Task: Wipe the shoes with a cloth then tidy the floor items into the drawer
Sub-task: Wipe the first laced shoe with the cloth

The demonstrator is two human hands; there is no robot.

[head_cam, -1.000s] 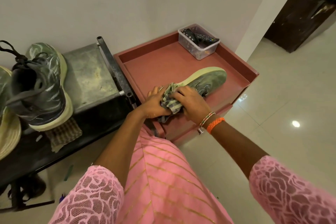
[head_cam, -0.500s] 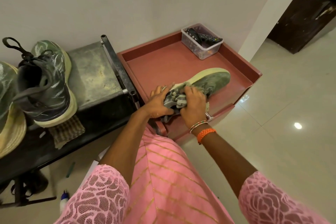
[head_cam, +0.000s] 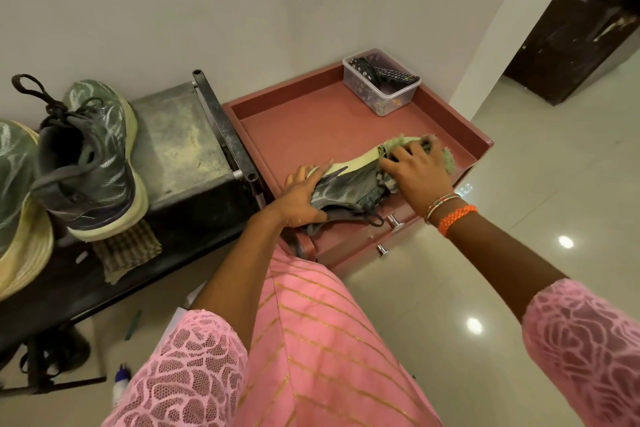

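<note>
We see a sneaker (head_cam: 349,184) lying on its side on the cabinet top (head_cam: 304,128), a remote-control box (head_cam: 381,87) at its one o'clock, another sneaker (head_cam: 90,163) on the bench (head_cam: 173,139) at nine o'clock.

Clear plastic box (head_cam: 388,94) holding remotes (head_cam: 398,77); dark wooden door (head_cam: 571,42).

Grey-green shoe (head_cam: 346,189) showing a pale yellow sole, striped green-grey cloth (head_cam: 446,158) fraying pale, reddish-brown tray (head_cam: 304,125) — clear tub (head_cam: 384,90) holding black remotes, orange and beaded bracelets (head_cam: 450,213), pink lace sleeves — gold-striped pink dress, checked rag (head_cam: 128,253) lying brownish.
</note>
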